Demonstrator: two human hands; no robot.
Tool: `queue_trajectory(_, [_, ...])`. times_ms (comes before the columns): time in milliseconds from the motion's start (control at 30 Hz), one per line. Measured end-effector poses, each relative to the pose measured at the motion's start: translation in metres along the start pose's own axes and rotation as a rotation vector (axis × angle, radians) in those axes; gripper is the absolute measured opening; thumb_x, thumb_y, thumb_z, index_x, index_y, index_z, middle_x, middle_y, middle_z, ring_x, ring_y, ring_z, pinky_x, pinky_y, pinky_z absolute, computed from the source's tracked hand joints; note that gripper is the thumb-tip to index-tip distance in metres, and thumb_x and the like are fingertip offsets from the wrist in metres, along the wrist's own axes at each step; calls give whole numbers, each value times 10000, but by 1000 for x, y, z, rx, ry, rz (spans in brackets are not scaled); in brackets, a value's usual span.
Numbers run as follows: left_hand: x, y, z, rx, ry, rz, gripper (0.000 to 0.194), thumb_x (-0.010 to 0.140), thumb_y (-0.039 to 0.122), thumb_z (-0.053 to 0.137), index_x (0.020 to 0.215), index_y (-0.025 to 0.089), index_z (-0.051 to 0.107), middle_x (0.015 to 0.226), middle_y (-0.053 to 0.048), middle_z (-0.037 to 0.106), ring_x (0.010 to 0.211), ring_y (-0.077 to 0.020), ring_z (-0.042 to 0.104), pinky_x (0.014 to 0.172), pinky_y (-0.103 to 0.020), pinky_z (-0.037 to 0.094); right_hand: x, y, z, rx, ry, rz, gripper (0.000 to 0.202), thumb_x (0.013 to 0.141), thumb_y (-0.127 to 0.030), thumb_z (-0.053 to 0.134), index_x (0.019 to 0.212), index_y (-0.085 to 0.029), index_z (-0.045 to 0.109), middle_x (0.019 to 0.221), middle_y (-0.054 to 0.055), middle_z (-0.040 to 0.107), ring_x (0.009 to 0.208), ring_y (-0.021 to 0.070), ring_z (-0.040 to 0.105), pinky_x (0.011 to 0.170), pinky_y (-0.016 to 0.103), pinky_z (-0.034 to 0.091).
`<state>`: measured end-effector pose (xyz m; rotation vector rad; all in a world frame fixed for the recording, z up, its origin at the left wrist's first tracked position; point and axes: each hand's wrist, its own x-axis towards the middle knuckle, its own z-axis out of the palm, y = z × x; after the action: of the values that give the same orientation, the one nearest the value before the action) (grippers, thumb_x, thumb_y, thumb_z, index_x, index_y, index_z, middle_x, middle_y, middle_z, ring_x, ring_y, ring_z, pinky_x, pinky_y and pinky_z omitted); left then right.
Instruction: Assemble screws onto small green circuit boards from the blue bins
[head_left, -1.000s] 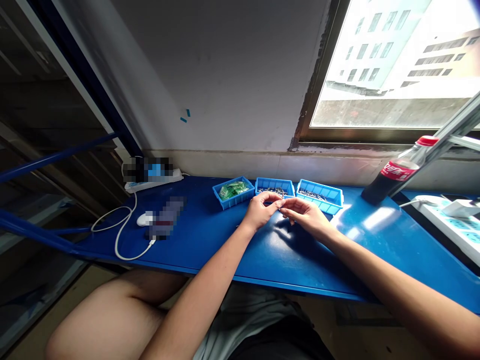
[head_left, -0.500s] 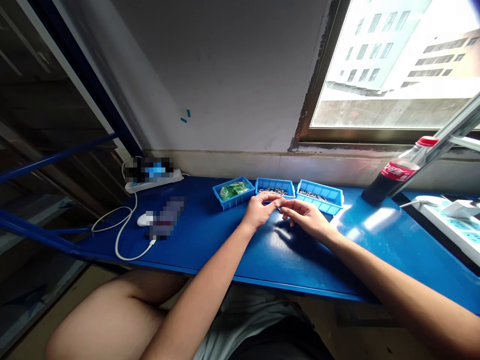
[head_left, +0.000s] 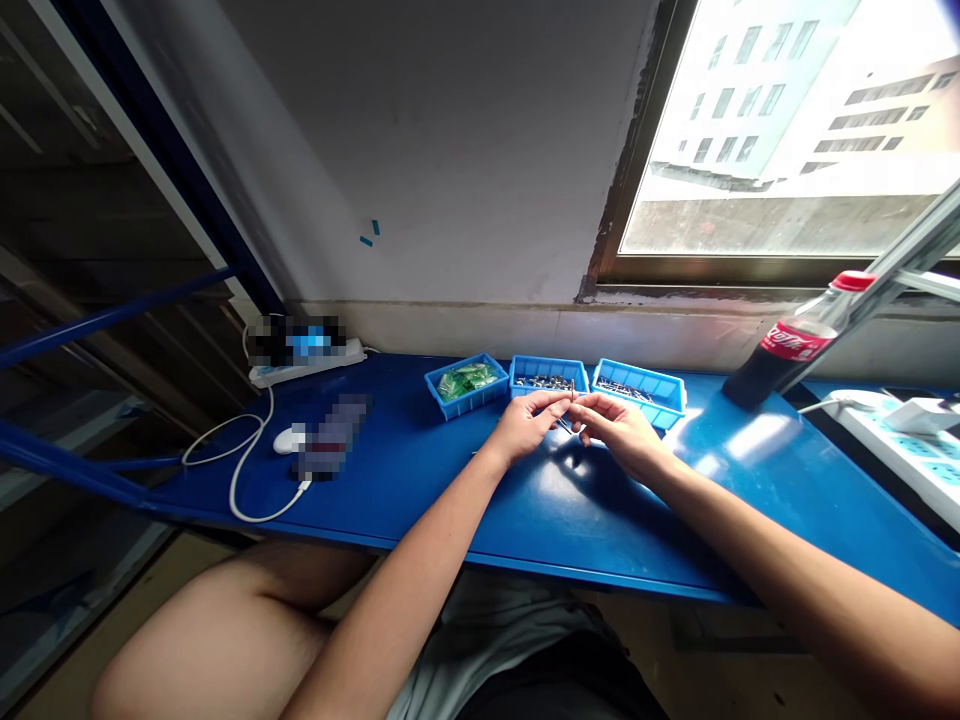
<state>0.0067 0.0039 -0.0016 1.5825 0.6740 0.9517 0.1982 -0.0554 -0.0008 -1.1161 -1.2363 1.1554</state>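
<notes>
My left hand (head_left: 523, 424) and my right hand (head_left: 613, 428) meet over the table, fingertips pinched together. Between their tips a thin metal screw-like piece (head_left: 573, 388) stands upright; its exact kind is too small to tell. A second slender metal piece (head_left: 565, 426) shows just below the fingers, by the right hand. Behind the hands are three blue bins. The left bin (head_left: 471, 404) holds green plastic packets (head_left: 466, 380). Small metal parts (head_left: 541, 382) lie in the middle bin (head_left: 548, 362), partly covered by my left hand. Long thin metal pieces (head_left: 624, 390) fill part of the right bin (head_left: 664, 408).
On the blue table (head_left: 420, 480), a blurred-out phone-like object (head_left: 334, 440) and a white cable (head_left: 238, 485) lie at left. A power strip (head_left: 345, 355) is behind them. At right are a cola bottle (head_left: 795, 345) and another power strip (head_left: 919, 445).
My fingertips have shifted slightly right and closer together. The thin metal piece now stands upright above them, and another shows below. The bins have not moved.
</notes>
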Motion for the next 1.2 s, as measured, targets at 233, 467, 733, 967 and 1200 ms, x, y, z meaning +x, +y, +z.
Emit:
queue_trajectory(233, [-1,-2,1,42,-39,39,305,983,372,736,1216,205,840,1346,-139,775,1162,-280,756,1034,-432,619,1,2,-2,-11,61,-15,435,752,-587,945,881,-234,724,795,-4,703,631,153,596,626,326,530])
queue_trajectory(467, [-4,3,0,218,50,119,275,989,324,717,1211,214,835,1264,-120,806,1135,-272,766,1049,-436,611,3,2,-1,6,73,-8,424,793,-622,898,934,-255,740,889,33,733,750,203,665,617,336,538])
queue_trajectory(733, [-9,0,-1,680,-152,367,259,911,205,756,1143,259,858,1248,-102,816,1237,-311,719,1146,-497,536,13,8,-18,108,291,40,470,854,-690,810,971,-270,634,822,68,712,675,238,668,522,368,508])
queue_trajectory(967, [-9,-1,-1,774,-161,362,299,928,114,662,1056,269,883,1088,-78,854,1015,-279,790,990,-417,600,12,2,-13,225,212,96,493,786,-671,894,934,-249,686,723,4,648,543,149,561,467,299,466])
queue_trajectory(1200, [-9,2,-2,1035,-158,318,321,978,87,603,1139,230,841,1109,-57,846,1034,-242,779,1008,-371,591,7,3,-7,188,130,72,431,854,-628,863,914,-223,730,708,-7,649,544,125,559,489,263,456])
